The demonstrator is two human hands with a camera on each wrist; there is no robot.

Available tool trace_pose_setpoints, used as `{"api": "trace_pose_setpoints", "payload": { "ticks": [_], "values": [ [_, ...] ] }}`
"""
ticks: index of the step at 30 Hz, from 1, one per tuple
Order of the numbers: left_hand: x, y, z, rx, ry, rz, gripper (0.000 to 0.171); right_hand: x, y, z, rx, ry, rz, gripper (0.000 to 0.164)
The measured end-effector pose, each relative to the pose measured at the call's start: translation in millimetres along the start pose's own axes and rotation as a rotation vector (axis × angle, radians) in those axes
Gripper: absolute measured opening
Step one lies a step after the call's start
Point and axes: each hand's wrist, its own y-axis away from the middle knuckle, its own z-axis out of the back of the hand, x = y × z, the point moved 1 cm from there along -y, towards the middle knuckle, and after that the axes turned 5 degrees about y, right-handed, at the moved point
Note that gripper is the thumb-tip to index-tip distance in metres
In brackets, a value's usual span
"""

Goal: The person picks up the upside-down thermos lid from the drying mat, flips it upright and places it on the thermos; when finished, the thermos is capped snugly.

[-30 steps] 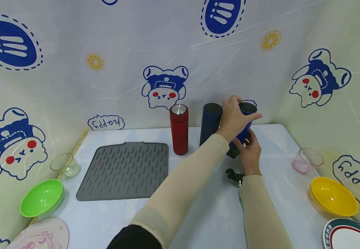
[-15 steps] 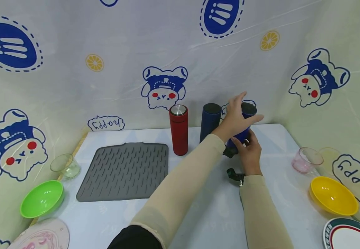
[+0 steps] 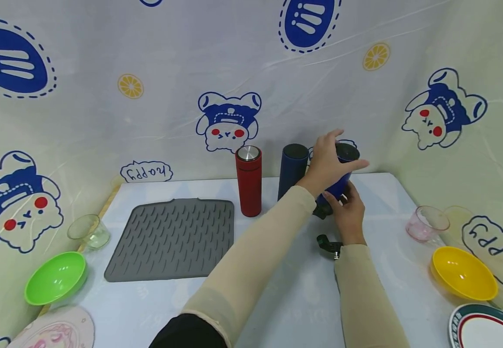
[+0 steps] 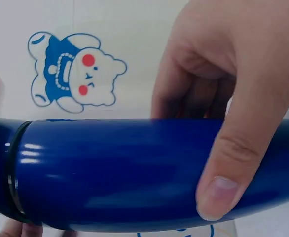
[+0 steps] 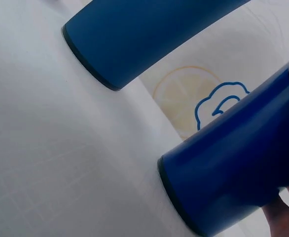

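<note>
Upright at the table's back right is a shiny blue vacuum flask (image 3: 338,187) with a dark cap top (image 3: 348,151). My right hand (image 3: 350,215) grips its body low down, the thumb in front and the fingers behind, as the left wrist view also shows. Around the cap end, my left hand (image 3: 326,162) has its fingers raised and its thumb stretched out straight to the right. Blurred fingertips show beside the ringed cap (image 4: 1,163) in the left wrist view. In the right wrist view the flask's dark-rimmed base (image 5: 176,197) is right at the table surface.
A dark blue flask (image 3: 292,169) and a red flask (image 3: 249,186) stand to the left. A grey ridged mat (image 3: 173,241) lies farther left. Glasses (image 3: 89,231) (image 3: 426,224), a green bowl (image 3: 56,278), a yellow bowl (image 3: 464,273) and plates (image 3: 57,328) (image 3: 490,328) line the sides.
My left hand has shifted slightly left and its fingers have lifted and spread from the cap, showing more of the flask. The right hand keeps its hold.
</note>
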Motion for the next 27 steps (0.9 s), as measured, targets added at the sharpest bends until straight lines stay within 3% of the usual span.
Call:
{"api": "trace_pose_setpoints", "payload": {
  "ticks": [7,13,16,19,22,24,27],
  "values": [
    [4.2,-0.2,3.2,0.096,0.128,-0.032,0.081,-1.7,-0.8,0.3,-0.007,0.025,-0.002,0.07],
    [7.5,2.1,3.1,0.023,0.123,-0.013,0.085,-2.2,-1.2,-0.7,-0.001,0.022,-0.033,0.073],
    [7.5,1.5,4.0,0.057,0.133,-0.028,0.081,-1.2,-1.2,-0.5,0.003,0.036,-0.027,0.073],
    [6.3,1.0,3.2,0.096,0.077,-0.029,0.085,0.0,-1.7,0.4,0.0,0.034,-0.012,0.071],
    [6.8,1.6,1.3,0.041,0.01,-0.037,0.091,0.0,-2.7,0.7,0.001,0.023,-0.007,0.071],
    [8.2,2.2,0.9,0.006,0.035,-0.042,0.09,-0.6,-3.0,0.4,0.001,0.02,-0.014,0.072],
    [8.7,2.6,2.3,0.028,0.094,-0.045,0.083,-1.1,-2.1,0.8,0.002,0.032,-0.016,0.073]
  ]
}}
